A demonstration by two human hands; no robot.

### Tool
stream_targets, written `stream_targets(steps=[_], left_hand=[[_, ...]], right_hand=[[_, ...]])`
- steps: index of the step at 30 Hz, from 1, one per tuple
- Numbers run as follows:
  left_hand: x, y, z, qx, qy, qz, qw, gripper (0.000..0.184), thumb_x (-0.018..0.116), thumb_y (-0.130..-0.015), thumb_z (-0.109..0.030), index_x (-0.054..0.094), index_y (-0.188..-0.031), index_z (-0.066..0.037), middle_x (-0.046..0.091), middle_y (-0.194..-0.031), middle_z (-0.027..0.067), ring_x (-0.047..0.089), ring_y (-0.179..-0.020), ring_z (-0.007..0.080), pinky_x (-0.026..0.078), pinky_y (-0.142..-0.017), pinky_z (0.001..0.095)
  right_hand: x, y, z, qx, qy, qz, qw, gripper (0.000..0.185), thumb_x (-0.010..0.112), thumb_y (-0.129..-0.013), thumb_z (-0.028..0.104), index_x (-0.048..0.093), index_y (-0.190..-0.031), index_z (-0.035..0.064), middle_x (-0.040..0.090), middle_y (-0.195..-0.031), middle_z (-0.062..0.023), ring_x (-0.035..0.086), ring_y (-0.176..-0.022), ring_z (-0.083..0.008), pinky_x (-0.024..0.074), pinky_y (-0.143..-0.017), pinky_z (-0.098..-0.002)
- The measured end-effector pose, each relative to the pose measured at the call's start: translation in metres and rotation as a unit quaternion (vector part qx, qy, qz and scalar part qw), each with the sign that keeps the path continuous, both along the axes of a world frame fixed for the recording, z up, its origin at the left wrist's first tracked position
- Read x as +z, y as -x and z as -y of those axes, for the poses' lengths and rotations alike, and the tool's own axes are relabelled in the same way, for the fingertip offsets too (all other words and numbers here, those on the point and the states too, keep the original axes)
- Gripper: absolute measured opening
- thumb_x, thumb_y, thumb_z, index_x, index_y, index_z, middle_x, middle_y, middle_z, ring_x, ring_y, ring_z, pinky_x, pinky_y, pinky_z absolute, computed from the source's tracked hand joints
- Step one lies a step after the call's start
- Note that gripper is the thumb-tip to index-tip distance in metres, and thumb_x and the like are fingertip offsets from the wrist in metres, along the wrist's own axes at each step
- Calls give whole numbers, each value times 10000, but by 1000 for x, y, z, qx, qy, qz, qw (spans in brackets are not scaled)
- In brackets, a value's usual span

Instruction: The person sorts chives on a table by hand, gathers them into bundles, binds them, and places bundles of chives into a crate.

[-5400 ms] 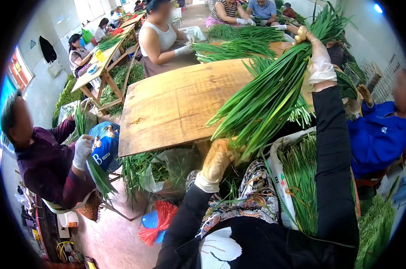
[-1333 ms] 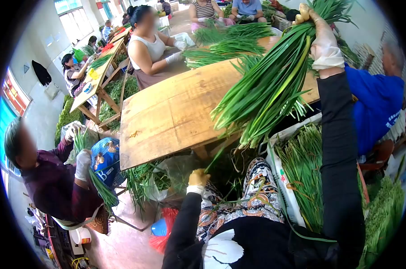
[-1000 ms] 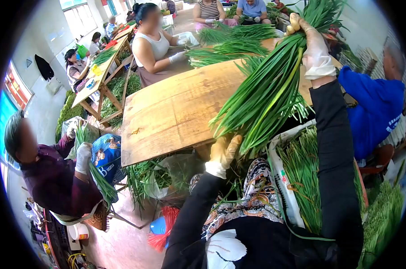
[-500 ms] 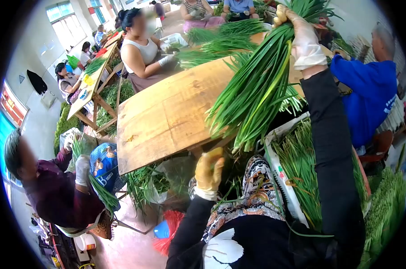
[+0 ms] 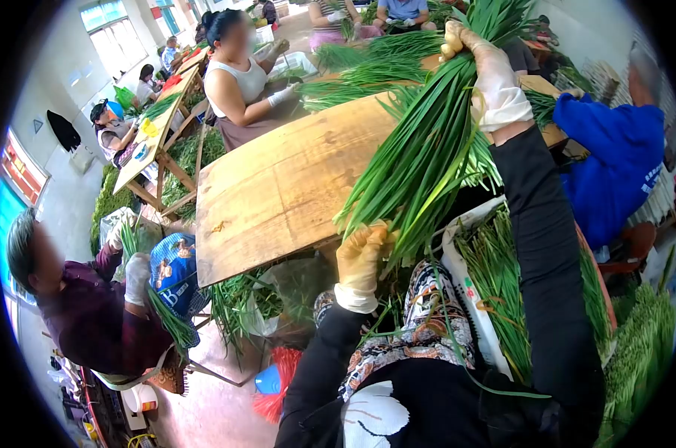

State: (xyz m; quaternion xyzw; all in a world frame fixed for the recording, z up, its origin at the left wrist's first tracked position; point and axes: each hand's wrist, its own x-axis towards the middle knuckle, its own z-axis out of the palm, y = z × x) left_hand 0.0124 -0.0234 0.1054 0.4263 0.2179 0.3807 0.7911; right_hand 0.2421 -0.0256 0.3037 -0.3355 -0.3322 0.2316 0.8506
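Observation:
My right hand [image 5: 494, 84], in a thin pale glove, is raised at the upper right and closed around a large bunch of garlic chives [image 5: 420, 157]. The long green leaves hang down and to the left over the table's right end. Lower down, my gloved left hand [image 5: 362, 261] is closed at the drooping leaf tips, just off the edge of the wooden table [image 5: 285, 179]. Its fingertips are partly hidden by the leaves. A few loose leaves lie across my lap.
Beside my right leg stands a white-rimmed crate [image 5: 476, 313] of greens. More chives [image 5: 382, 67] lie at the table's far end. Co-workers sit at the left, across the table and at the right in a blue top [image 5: 614, 157]. Red ties [image 5: 282, 381] hang near the floor.
My left hand has risen to the hanging leaf tips and closed on them. My right hand has shifted slightly left with the bunch. The co-worker across the table has raised one hand.

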Motion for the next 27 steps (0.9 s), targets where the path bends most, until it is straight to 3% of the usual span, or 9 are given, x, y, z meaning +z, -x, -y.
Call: stream_targets(steps=[2, 5, 6, 9, 11, 14, 18, 21, 27], left_hand=[[7, -3, 6, 30, 3, 14, 999, 186, 648, -753, -79, 598, -916, -2, 617, -873, 86, 570, -643, 119, 486, -650, 230], [29, -8, 18, 50, -193, -4, 980, 224, 684, -695, -17, 578, -891, 5, 571, -913, 78, 575, -702, 129, 482, -652, 222], [23, -8, 15, 43, -239, -83, 967, 197, 664, -707, 4, 570, -879, 22, 575, -855, 63, 562, -738, 116, 473, -671, 220], [-9, -12, 0, 86, -359, -57, 928, 180, 639, -726, 19, 574, -894, 27, 583, -811, 55, 551, -725, 103, 458, -663, 208], [-2, -10, 5, 31, -168, -5, 985, 131, 595, -766, 19, 578, -895, 23, 587, -811, 42, 531, -715, 91, 435, -660, 209], [-7, -8, -2, 57, -123, -8, 991, 109, 584, -779, 6, 574, -884, 33, 581, -844, 43, 523, -732, 86, 420, -673, 195], [3, -4, 2, 74, -120, -36, 989, 82, 577, -786, -7, 571, -859, 30, 581, -827, 36, 520, -718, 81, 419, -667, 194], [4, -2, -1, -34, -131, -112, 984, 58, 562, -798, -29, 569, -833, 16, 576, -748, 3, 504, -677, 53, 402, -614, 174], [3, 3, -4, -12, -91, -63, 994, 32, 528, -821, -50, 521, -820, -19, 575, -747, 11, 477, -602, 63, 378, -574, 175]], right_hand=[[-1, 11, 1, -21, 52, -2, 998, 205, 522, -849, 149, 569, -967, -12, 564, -736, -47, 527, -624, -141, 477, -587, -278], [-8, 12, -8, -4, 33, -1, 999, 223, 520, -850, 146, 561, -995, -19, 563, -763, -54, 516, -636, -136, 471, -579, -273], [-10, 10, -10, 11, 38, 11, 999, 222, 523, -849, 142, 566, -990, -23, 564, -798, -59, 509, -650, -132, 465, -574, -268], [-8, 15, -11, -22, 44, 25, 999, 218, 529, -846, 142, 575, -983, -20, 571, -815, -56, 515, -656, -134, 466, -578, -273], [-8, 14, -10, -19, 38, 22, 999, 218, 540, -839, 149, 583, -981, -11, 577, -831, -49, 517, -652, -127, 470, -578, -266], [-6, 16, -7, -44, 65, 39, 996, 220, 559, -829, 171, 596, -974, 10, 581, -824, -29, 535, -667, -106, 472, -579, -234], [-9, 12, -7, -53, 95, 45, 993, 226, 550, -835, 173, 593, -988, 11, 595, -832, -23, 542, -669, -109, 474, -588, -234], [-11, 14, -9, -54, 102, 56, 992, 225, 542, -840, 170, 591, -985, 5, 604, -860, -27, 543, -662, -109, 474, -593, -230], [-9, 5, -10, -31, 79, 47, 995, 209, 550, -832, 160, 594, -978, 16, 608, -870, -35, 550, -658, -119, 489, -597, -259]])
